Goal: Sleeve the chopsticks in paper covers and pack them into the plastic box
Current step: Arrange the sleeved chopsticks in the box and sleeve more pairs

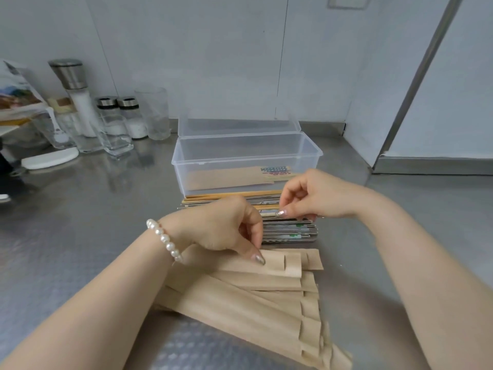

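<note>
Left hand pinching top kraft paper cover, right hand pinching a chopstick end before clear plastic box; sleeve print inside unreadable.

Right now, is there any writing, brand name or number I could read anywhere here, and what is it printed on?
No text here can be read.
Sleeved chopsticks in the plastic box: a coloured printed patch, too blurred to read.
Loose chopsticks on the counter: coloured markings, no letters can be made out.
Packet at far left: a printed picture, any words blurred.
Paper covers: plain brown, no print showing.
</note>
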`<state>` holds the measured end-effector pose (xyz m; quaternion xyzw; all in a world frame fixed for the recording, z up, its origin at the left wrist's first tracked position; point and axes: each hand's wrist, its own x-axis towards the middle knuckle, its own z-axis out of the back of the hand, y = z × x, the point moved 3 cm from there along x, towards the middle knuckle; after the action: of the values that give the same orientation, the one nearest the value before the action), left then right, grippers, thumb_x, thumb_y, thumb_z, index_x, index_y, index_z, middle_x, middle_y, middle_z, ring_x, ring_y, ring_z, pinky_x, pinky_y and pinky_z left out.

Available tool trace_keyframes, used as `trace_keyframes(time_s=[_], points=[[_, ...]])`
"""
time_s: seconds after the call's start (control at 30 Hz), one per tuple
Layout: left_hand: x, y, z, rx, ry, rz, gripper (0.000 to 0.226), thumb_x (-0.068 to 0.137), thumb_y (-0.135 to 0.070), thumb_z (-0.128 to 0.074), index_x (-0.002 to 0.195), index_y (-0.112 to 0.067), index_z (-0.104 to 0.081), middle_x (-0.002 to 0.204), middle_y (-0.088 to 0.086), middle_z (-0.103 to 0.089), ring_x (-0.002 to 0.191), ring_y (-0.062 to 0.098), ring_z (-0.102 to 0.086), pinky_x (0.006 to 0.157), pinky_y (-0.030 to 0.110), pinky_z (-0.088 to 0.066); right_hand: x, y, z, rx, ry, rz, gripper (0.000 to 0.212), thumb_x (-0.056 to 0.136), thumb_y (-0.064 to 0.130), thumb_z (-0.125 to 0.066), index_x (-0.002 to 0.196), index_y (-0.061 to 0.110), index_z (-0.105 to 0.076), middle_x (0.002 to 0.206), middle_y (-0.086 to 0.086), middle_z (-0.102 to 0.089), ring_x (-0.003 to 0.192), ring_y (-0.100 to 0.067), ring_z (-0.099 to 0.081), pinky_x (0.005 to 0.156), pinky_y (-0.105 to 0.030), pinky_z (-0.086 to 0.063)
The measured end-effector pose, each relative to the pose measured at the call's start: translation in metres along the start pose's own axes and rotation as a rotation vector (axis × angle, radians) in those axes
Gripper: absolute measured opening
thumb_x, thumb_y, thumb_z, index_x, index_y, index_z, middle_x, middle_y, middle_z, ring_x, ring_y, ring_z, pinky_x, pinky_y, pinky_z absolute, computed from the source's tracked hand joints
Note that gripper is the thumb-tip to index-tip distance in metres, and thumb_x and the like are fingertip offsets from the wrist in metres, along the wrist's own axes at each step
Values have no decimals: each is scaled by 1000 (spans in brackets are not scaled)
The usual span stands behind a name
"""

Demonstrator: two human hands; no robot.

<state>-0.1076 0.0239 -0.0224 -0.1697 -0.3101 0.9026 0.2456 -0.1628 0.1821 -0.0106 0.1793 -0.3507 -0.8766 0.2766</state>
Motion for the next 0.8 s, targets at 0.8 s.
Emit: trace_keyframes(time_s=[0.8], points=[[4, 9, 16, 234, -731, -167, 26, 67, -21, -76, 92, -19, -68, 85, -5, -65, 76, 10, -56, 70, 26, -45, 4, -2, -10, 549, -43, -69, 13, 85, -2, -57, 77, 4, -65, 63, -11, -69, 50, -16, -64, 45, -18, -50]])
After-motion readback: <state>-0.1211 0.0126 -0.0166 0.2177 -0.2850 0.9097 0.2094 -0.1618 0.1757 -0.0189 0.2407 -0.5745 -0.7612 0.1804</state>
